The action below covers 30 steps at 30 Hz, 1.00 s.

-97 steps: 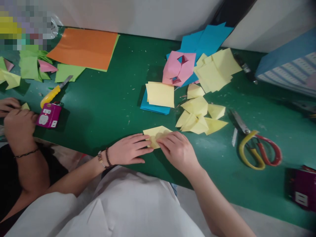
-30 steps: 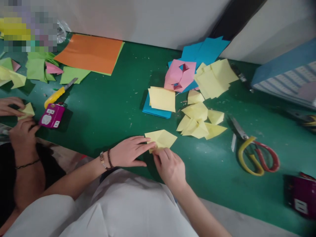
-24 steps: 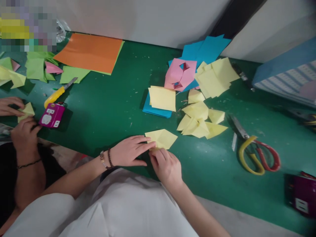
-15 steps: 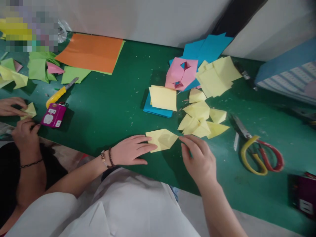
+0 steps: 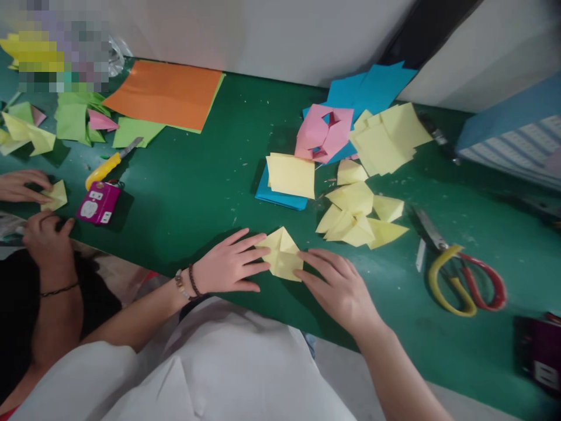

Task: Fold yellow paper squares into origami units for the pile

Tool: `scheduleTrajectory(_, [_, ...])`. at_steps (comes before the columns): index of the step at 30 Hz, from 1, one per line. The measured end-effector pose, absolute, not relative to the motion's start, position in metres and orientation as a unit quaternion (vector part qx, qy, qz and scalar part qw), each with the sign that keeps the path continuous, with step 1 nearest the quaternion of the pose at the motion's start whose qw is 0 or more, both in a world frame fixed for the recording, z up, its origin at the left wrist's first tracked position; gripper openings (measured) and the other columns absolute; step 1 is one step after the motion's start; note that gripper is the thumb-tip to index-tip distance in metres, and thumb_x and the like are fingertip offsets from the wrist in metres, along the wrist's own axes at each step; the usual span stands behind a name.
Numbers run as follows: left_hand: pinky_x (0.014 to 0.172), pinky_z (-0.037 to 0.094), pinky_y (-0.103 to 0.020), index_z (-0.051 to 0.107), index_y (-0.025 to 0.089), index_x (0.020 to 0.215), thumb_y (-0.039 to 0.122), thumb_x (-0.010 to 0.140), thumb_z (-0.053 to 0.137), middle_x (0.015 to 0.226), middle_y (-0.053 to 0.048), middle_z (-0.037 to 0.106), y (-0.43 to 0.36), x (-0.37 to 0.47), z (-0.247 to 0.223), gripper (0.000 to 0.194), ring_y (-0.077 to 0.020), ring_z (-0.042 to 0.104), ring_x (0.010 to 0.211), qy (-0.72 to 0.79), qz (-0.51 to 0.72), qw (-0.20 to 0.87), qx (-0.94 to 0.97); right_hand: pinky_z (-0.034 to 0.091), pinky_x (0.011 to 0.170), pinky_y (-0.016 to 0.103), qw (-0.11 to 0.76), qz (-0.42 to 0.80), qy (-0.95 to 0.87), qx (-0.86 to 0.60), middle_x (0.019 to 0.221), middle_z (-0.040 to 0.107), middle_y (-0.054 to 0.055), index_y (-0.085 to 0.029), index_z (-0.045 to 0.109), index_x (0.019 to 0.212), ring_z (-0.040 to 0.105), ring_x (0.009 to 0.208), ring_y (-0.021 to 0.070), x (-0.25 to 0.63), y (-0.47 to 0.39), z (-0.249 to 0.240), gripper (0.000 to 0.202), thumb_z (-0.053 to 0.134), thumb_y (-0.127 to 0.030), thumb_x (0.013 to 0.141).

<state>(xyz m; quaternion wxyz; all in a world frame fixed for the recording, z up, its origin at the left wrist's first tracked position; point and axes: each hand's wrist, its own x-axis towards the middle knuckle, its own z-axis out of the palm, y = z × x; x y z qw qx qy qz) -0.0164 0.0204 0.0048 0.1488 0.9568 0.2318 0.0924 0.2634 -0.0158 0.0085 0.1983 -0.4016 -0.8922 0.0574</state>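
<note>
A folded yellow paper [image 5: 284, 257] lies on the green table between my hands, with creases and a pointed corner at its top. My left hand [image 5: 232, 263] is open, fingers spread, with its fingertips resting on the paper's left side. From the right, my right hand [image 5: 335, 283] holds the paper's edge with its thumb and fingertips. Just behind are a stack of yellow paper squares [image 5: 291, 175] on folded blue paper [image 5: 276, 196] and several folded yellow pieces [image 5: 350, 202].
Scissors [image 5: 451, 257] lie to the right, near a dark purple box [image 5: 546, 354]. A pink folded paper [image 5: 324, 133] sits behind. At left are orange paper [image 5: 166, 93], a yellow cutter knife [image 5: 105, 169], a purple box [image 5: 99, 202] and another person's hands [image 5: 46, 231] with yellow paper.
The yellow paper has turned, so its point faces away from me rather than right. My right hand has moved left, from its tip to its right edge.
</note>
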Motion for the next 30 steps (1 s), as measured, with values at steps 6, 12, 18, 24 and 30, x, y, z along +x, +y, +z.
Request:
scheduleTrajectory(6, [0.114,0.037,-0.045,0.06,0.012,0.122,0.045,0.095,0.051,0.133,-0.011,0.06,0.016,-0.01,0.003,0.044,-0.0274,0.046,0.134,0.218,0.105,0.139,0.96,0.049,0.081,0.034,0.221,0.133,-0.878,-0.403,0.091,0.073,0.004,-0.022,0.071,0.098,0.062,0.099,0.0199,0.255,-0.021,0.01,0.019,0.057,-0.011,0.09])
scheduleTrajectory(12, [0.11,0.042,-0.044,0.065,0.018,0.111,0.042,0.093,0.055,0.13,-0.009,0.061,0.019,-0.009,0.004,0.032,-0.0267,0.051,0.128,0.197,0.121,0.147,0.962,0.048,0.077,0.033,0.248,0.124,-0.85,-0.448,0.086,0.071,0.006,-0.018,0.063,0.11,0.062,0.087,0.0194,0.246,-0.011,0.002,0.02,0.056,-0.015,0.091])
scheduleTrajectory(18, [0.111,0.042,-0.043,0.063,0.014,0.115,0.043,0.094,0.054,0.129,-0.01,0.062,0.019,-0.008,0.002,0.037,-0.027,0.051,0.128,0.189,0.119,0.154,0.963,0.046,0.071,0.031,0.234,0.107,-0.843,-0.472,0.081,0.068,0.005,-0.018,0.06,0.11,0.06,0.079,0.0192,0.239,-0.005,0.0,0.019,0.054,-0.017,0.092])
scheduleTrajectory(24, [0.111,0.043,-0.04,0.061,0.008,0.118,0.045,0.094,0.052,0.125,-0.013,0.063,0.021,-0.006,-0.001,0.044,-0.0276,0.05,0.128,0.175,0.127,0.169,0.962,0.046,0.07,0.03,0.23,0.103,-0.839,-0.483,0.077,0.066,0.003,-0.018,0.059,0.108,0.058,0.073,0.0178,0.235,-0.001,-0.003,0.017,0.054,-0.018,0.092])
scheduleTrajectory(30, [0.108,0.043,-0.043,0.052,0.017,0.133,0.047,0.093,0.053,0.128,-0.011,0.06,0.021,-0.007,-0.001,0.049,-0.0273,0.048,0.128,0.169,0.106,0.169,0.965,0.045,0.068,0.03,0.235,0.103,-0.838,-0.482,0.073,0.064,0.002,-0.017,0.059,0.107,0.057,0.072,0.0184,0.235,0.001,-0.005,0.017,0.056,-0.018,0.091])
